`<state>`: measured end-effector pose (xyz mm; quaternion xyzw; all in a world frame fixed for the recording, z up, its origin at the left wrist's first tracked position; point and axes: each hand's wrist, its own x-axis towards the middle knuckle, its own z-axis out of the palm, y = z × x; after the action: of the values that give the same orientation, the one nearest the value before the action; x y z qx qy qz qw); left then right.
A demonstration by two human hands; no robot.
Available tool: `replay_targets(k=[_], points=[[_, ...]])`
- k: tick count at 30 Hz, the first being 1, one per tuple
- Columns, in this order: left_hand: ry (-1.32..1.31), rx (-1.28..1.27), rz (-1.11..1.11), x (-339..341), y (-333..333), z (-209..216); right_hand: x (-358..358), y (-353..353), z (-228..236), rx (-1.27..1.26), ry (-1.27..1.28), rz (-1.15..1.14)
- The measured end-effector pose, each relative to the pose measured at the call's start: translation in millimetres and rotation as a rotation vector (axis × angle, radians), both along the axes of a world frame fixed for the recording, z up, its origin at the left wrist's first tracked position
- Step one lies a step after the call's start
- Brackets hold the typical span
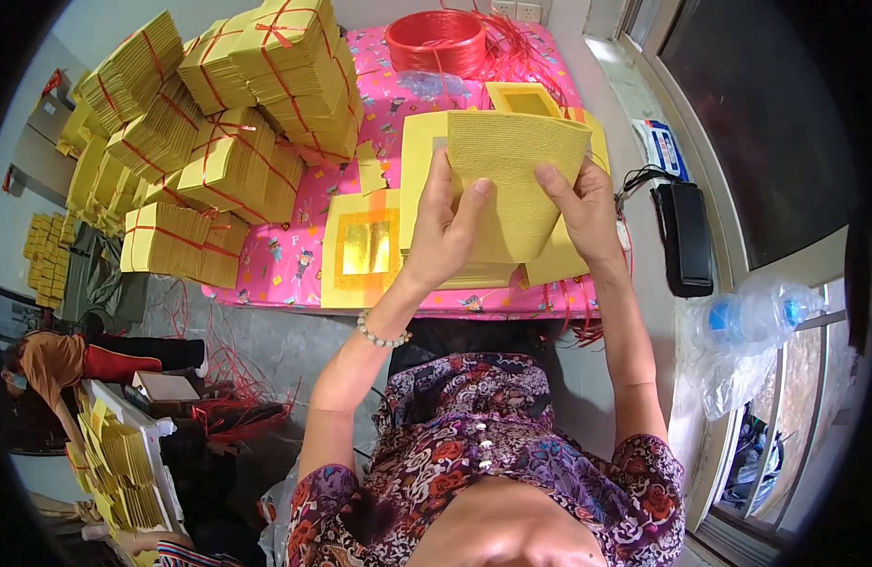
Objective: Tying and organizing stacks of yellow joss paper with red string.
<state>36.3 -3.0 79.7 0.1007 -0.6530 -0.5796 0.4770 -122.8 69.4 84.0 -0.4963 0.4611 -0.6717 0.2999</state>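
Between my two hands is a stack of yellow paper sheets (512, 189), its upper sheets bent and fanned toward me. My left hand (450, 213) grips the left side, thumb on the front face and fingers behind. Closed on the right edge, my right hand (587, 208) has its thumb pressed on the front too. Under and behind the stack lie more yellow sheets. Left of it, on the pink patterned cloth (304, 231), a yellow sheet with a shiny gold square (368, 249) lies flat. The fingertips behind the paper are hidden.
Yellow paper bundles tied with red strips (233, 156) are piled high at the left. A coil of red plastic strip (436, 44) sits at the back. On the right ledge are a black case (683, 238) and a plastic bottle (752, 317). At lower left, another person (53, 369) works beside yellow paper.
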Motion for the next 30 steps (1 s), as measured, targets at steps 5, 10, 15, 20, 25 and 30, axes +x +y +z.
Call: replay_targets(k=[5,10,15,20,25,30], points=[[-0.008,0.089,-0.072,5.0,11.6,-2.2,-3.9,8.9,-2.7,-0.04,-0.08,-0.021],[-0.013,0.129,-0.105,4.2,20.2,-6.4,-4.9,15.7,-2.6,-0.003,-0.074,-0.081],[-0.076,0.221,-0.166,6.3,23.4,-3.2,-13.6,21.1,-3.0,0.013,-0.064,-0.18],[-0.072,0.256,-0.183,3.6,19.8,-0.5,-11.7,28.7,4.4,0.106,-0.151,-0.079],[-0.09,0.295,-0.237,-6.4,12.2,0.6,-19.7,49.4,-10.9,0.3,-0.021,0.002],[-0.15,0.316,-0.226,-26.8,10.9,-8.3,-27.1,56.3,-20.7,0.293,-0.065,-0.098]])
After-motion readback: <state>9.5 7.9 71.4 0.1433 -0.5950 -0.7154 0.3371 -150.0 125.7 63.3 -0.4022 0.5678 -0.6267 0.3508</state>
